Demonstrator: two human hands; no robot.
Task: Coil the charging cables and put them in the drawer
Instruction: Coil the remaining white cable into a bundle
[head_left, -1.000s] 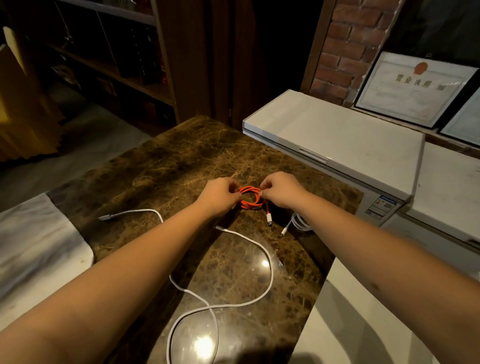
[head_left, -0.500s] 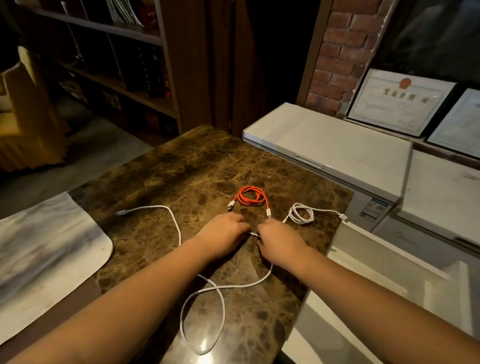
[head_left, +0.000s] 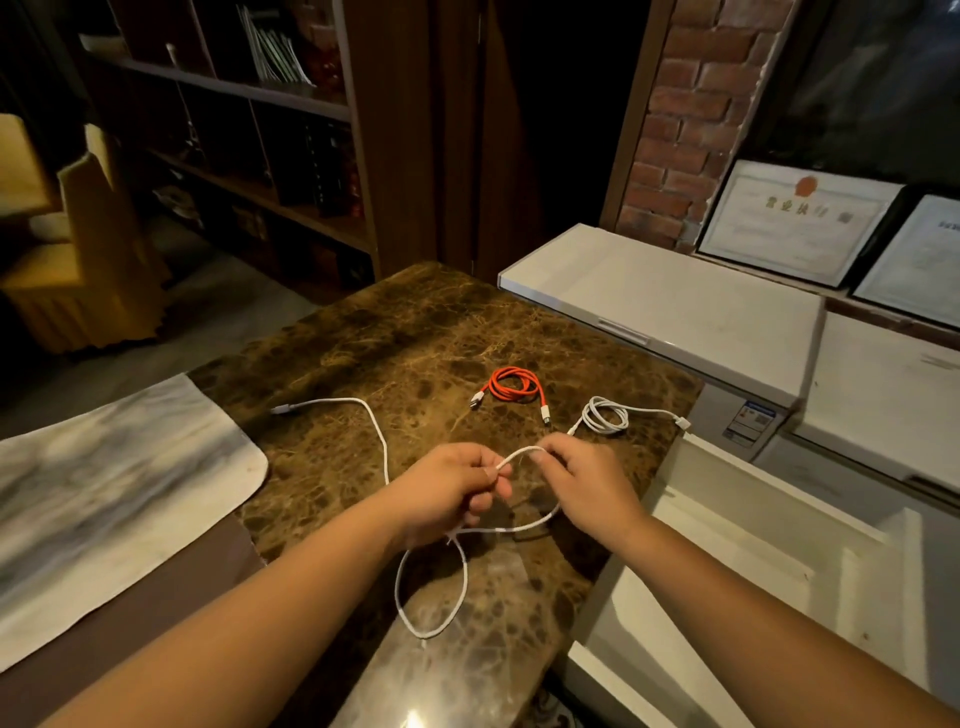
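A long white cable (head_left: 382, 447) is being held above the brown marble table (head_left: 415, 332) by both hands. One end of it is being pinched between the thumb and curled fingers of the left hand (head_left: 447, 491), and a short arc of it is being gripped by the fingertips of the right hand (head_left: 587, 480), so that a small loop is being formed between the two hands. Below the hands, a larger loop of the same cable is being left lying on the table near its front edge, while the rest is being trailed away to the left, ending in a plug near the pale cloth (head_left: 104, 478).

Beyond the hands, an orange cable (head_left: 511, 387) is lying coiled on the table, and just to its right a smaller white cable (head_left: 605, 415) is lying coiled too, its plug reaching toward the table's right edge. The two coils are lying apart from each other and from the hands.

To the right of the table, what seems to be an open white drawer (head_left: 753, 545) is being shown, though it is blurred. White chest freezers (head_left: 675, 306) are standing behind it.
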